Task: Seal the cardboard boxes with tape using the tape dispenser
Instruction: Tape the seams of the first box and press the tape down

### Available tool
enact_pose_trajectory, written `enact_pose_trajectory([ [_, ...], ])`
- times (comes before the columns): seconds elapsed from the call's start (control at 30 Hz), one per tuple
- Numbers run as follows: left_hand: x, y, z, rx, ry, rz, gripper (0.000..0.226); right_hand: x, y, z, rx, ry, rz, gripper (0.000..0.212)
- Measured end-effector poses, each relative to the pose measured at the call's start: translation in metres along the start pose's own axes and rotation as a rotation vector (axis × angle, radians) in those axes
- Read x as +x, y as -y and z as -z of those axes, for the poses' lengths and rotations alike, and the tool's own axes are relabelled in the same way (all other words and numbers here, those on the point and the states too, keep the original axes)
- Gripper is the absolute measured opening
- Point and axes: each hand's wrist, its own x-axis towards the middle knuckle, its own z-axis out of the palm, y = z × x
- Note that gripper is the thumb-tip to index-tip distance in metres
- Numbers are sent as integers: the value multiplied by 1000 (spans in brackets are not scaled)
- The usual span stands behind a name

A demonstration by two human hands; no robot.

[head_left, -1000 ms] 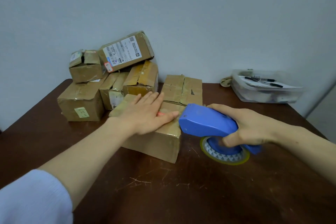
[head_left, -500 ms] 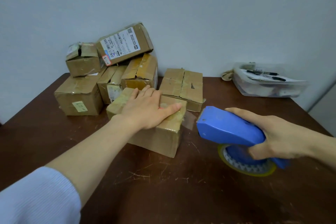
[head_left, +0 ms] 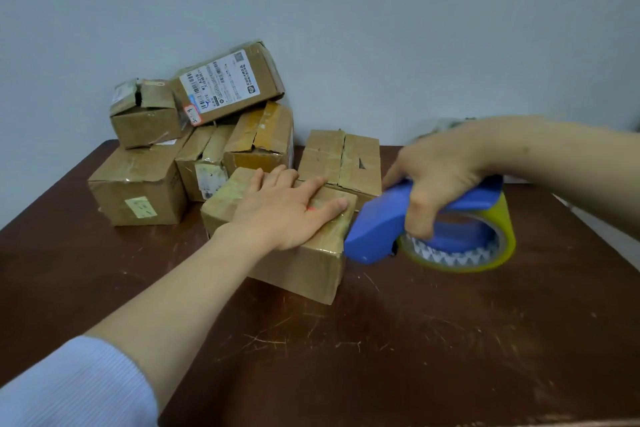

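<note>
Atop the front box, left hand pressed flat, right hand gripping tape dispenser beside it

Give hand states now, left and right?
Left hand: open, pressing flat on the brown cardboard box.
Right hand: gripping the blue plastic tape dispenser.

The left hand lay flat, palm down, fingers straight and spread, forearm bare beyond a pale sleeve. The right hand, entering from the right, gripped the tape dispenser with curled fingers.
</note>
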Motion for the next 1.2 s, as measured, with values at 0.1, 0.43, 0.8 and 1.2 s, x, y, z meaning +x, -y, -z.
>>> enact_pose_trajectory([
  [0.1,1,0,0,9,-4,0,86,12,22,10,-55,49,-7,38],
  [0.43,-1,-6,4,-2,42,46,105,-17,-30,-48,-140,-209,-312,100],
  [0.8,-23,-20,15,-116,-48,182,50,26,-22,-195,30,-671,-415,85],
  [1.2,-54,26,4,-339,-94,453,108,67,87,-72,853,-546,-182,89],
])
